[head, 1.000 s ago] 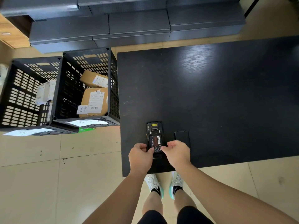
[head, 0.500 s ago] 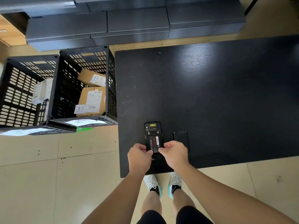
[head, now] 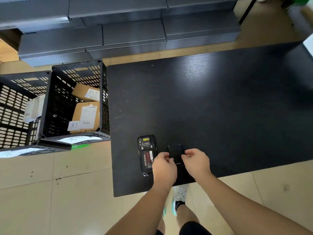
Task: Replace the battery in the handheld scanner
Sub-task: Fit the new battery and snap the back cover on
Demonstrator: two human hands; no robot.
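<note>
The black handheld scanner [head: 146,154] lies face down near the front edge of the black table [head: 220,107]. Its back is open and a battery with a red label [head: 148,158] sits in the compartment. Just right of it lies the flat black battery cover [head: 175,152]. My left hand [head: 164,168] curls its fingers against the cover's left edge, and its wrist hides the scanner's lower right corner. My right hand [head: 197,161] curls its fingers against the cover's right edge. The cover's near end is hidden between my hands.
Two black slotted crates [head: 55,106] with cardboard parcels [head: 85,116] stand on the floor left of the table. Grey boxes [head: 132,34] are stacked behind it. My legs and shoes [head: 179,199] show below the table's front edge.
Both hands have left the scanner's battery compartment and moved right onto the battery cover. The scanner stays put with the battery in it.
</note>
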